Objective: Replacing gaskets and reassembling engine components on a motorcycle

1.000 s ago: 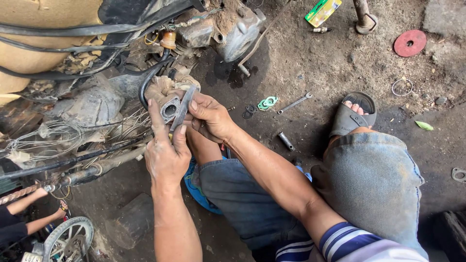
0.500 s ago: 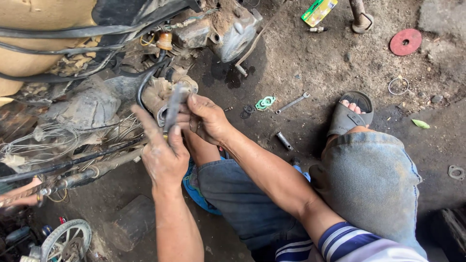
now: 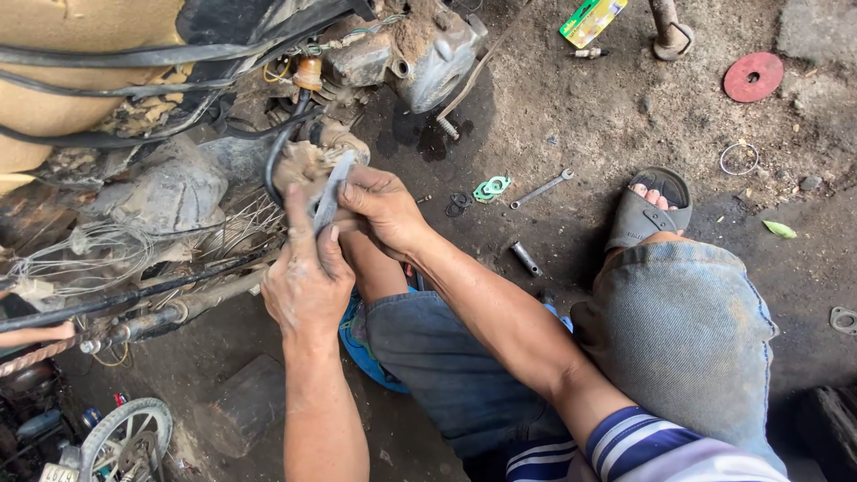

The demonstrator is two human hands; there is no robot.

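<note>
Two greasy hands meet at a dirt-caked motorcycle engine [image 3: 308,165]: the left hand [image 3: 303,277] and right hand [image 3: 384,210] both clamp a flat metal tool [image 3: 332,189] pressed against it. A small wrench [image 3: 542,188] lies on the dirt floor [image 3: 580,107] nearby.

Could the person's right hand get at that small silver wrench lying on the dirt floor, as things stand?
Probably yes. The small silver wrench lies in the open on the dirt floor, nothing over it. But the right hand is busy gripping the flat grey metal tool along with the left hand.

Wrench [image 3: 542,188] on ground between engine [image 3: 420,54] and sandal [image 3: 647,210]
</note>
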